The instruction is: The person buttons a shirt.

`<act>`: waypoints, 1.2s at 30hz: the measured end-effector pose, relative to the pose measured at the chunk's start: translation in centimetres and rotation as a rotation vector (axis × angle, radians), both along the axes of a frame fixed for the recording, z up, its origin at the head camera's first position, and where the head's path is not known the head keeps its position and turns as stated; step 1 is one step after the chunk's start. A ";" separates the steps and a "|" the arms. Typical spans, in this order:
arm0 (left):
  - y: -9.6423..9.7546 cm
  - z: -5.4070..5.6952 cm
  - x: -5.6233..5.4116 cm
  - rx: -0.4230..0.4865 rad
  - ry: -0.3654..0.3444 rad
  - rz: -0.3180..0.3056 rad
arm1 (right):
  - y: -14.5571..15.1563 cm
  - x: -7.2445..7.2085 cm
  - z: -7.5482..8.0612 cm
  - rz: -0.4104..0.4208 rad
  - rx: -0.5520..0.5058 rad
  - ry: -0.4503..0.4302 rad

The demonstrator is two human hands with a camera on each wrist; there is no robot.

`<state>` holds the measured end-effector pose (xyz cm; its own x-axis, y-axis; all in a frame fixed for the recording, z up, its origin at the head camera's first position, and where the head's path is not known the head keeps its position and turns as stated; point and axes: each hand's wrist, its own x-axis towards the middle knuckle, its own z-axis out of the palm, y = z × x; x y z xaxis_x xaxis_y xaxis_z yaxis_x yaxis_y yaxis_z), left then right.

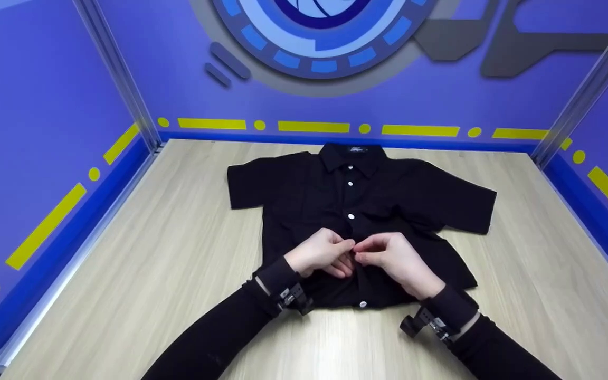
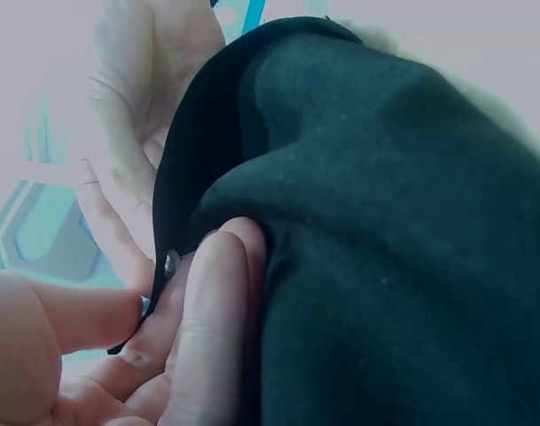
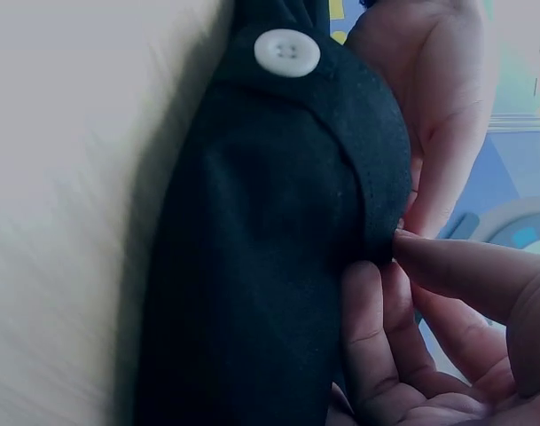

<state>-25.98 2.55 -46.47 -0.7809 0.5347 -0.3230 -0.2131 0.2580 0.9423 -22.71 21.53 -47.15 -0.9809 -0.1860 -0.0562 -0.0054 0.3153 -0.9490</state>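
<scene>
A black short-sleeved shirt (image 1: 298,190) lies front up on the table, collar toward the far edge. My left hand (image 1: 322,253) pinches the edge of its front placket between thumb and fingers, below the middle of the chest. Facing it, my right hand (image 1: 399,261) pinches the same stretch of placket, the fingertips of both hands nearly meeting. A small button (image 2: 170,264) shows at the folded cloth edge beside the left fingers. In the right wrist view a white four-hole button (image 3: 287,53) sits on the raised placket. Cloth and fingers partly hide the pinched spot.
The shirt rests on a light wood-grain table (image 1: 177,237). Blue panels (image 1: 45,105) with yellow markings stand behind it and at both sides, joined by metal corner posts (image 1: 124,79). A wrist camera (image 1: 293,298) is strapped to each forearm.
</scene>
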 end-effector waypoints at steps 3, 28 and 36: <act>0.0 0.0 0.0 0.002 -0.023 0.005 | -0.1 0.0 0.0 0.001 0.014 0.002; -0.1 0.1 -0.3 0.045 -0.021 0.046 | 0.0 0.0 -0.1 0.020 0.006 -0.016; 0.0 0.1 -0.3 0.069 -0.011 0.048 | 0.2 0.3 0.3 0.024 -0.026 -0.058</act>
<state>-26.31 2.52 -46.34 -0.8028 0.5181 -0.2952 -0.2339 0.1818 0.9551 -22.45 21.71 -46.81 -0.9714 -0.2113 -0.1081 0.0431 0.2908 -0.9558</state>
